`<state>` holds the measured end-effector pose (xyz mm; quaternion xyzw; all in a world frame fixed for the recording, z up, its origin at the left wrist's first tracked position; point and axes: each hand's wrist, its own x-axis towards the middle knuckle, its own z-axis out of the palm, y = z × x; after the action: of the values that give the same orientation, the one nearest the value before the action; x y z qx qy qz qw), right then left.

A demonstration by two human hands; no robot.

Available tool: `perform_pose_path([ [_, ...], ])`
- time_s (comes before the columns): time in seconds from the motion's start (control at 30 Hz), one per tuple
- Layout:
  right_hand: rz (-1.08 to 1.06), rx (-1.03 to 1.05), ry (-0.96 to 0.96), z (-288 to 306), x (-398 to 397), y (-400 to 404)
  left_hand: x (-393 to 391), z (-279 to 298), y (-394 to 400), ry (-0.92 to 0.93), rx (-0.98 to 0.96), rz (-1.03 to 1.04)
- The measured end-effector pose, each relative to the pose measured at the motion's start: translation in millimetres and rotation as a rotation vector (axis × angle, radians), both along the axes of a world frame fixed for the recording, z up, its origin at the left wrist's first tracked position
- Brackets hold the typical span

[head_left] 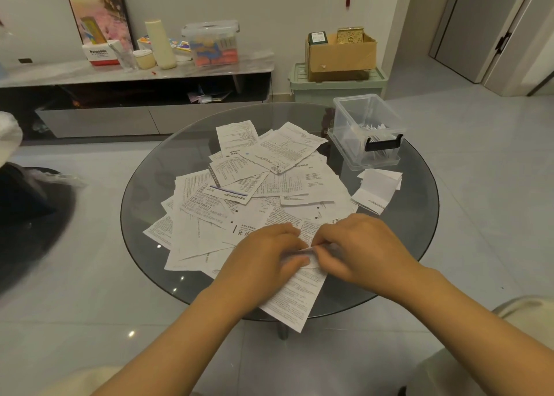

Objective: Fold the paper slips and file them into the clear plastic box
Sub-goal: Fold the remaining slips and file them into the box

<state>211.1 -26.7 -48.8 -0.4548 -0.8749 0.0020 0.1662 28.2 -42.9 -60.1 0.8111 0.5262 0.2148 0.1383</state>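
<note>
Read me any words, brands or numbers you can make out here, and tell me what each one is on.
"Panasonic": on the white and red box on the sideboard.
Loose paper slips on the glass table: printed Chinese text, too small and blurred to read.
Slip that both hands are holding: fine print, unreadable.
Clear plastic box: no lettering visible.
Boxes in the cardboard carton: labels too blurred.

Round glass table point(144, 186), cardboard box point(341, 57) on green bin point(335, 88) (lid closed), cream bottle point(160, 43), framed picture point(96, 9)
</note>
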Motion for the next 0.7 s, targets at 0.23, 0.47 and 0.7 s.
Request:
perform_pose_path([
  [0.23,0.027,-0.259,0.102,5,5,3,-5,2,2,-0.178,-0.118,0.056],
  [0.47,0.023,-0.387,0.349,14,-3,0,-14,6,-6,-0.244,-0.135,0.021],
  [0.7,-0.075,-0.495,0.502,3,-16,7,-13,6,-4,-0.258,-0.102,0.149],
])
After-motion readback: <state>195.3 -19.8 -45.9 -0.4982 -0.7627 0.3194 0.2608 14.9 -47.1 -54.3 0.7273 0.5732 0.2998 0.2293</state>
